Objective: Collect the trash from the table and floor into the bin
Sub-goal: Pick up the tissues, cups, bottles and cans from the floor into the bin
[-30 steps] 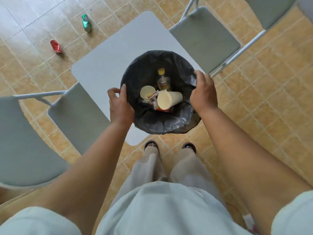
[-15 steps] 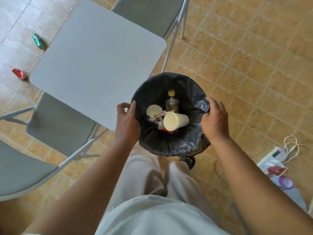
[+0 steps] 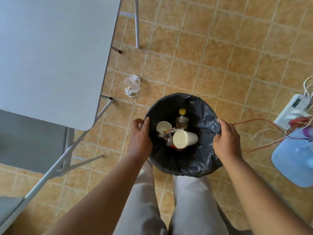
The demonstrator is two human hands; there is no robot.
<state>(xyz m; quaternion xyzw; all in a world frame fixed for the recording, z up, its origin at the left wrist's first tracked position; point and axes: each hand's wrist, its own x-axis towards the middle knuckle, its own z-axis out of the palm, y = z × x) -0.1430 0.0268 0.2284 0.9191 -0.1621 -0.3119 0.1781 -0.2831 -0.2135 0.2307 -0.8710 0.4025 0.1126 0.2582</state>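
Hidden: the bottom of the bin [image 3: 199, 106] lies buried under the rubbish; the person's feet are out of sight beneath it.
Cut off: the table [image 3: 50, 56] runs out of view at the top and left; a chair [image 3: 30, 141] shows only in part under the table's near corner.
Hard to make out: something red [image 3: 176, 148] is wedged under the big cup, and I can't tell what it is.
Writing: a small printed wrapper [image 3: 169, 131] between the cups and the bottle's label are both too small to read.
Bin contents: inside the black liner are a bottle [image 3: 182, 120] with a yellow cap, upright at the far side; a large paper cup [image 3: 184, 139] on its side; and a smaller cup [image 3: 163, 127] left of it.
Left hand [image 3: 139, 138]: grips the bin's left rim, thumb inside, fingers curled outside.
Right hand [image 3: 227, 141]: grips the right rim, with liner bunched under its fingers.
Floor trash: crumpled paper and clear plastic [image 3: 132, 86] lie on the tiles just beside the table's right edge, apart from the bin.
Right edge of floor: a power strip [image 3: 293, 112], red wire [image 3: 264, 122] and a pale blue container [image 3: 293, 161].
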